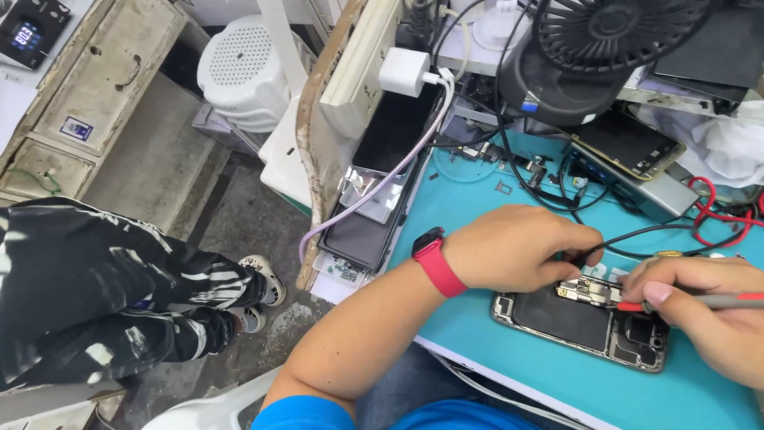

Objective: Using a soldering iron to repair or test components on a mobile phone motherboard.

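Opened phone (577, 318) lies on the teal tabletop (493, 334), near its front edge. Left hand (517, 247): grip pinched on a black probe lead (637, 233) over the phone's circuit board. Right hand (708, 314): grip clamped on a red probe (720, 301), tip at the board.

The opened phone (579, 318) is showing a shiny metal frame and matt black parts; the worktop (493, 334) is wearing a smooth teal rubbery mat.

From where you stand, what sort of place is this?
Probably a small phone repair stall. An opened smartphone with exposed insides lies on a teal work mat, both hands work it with thin probes, and spare dark phone screens, cables and a black fan crowd the bench.
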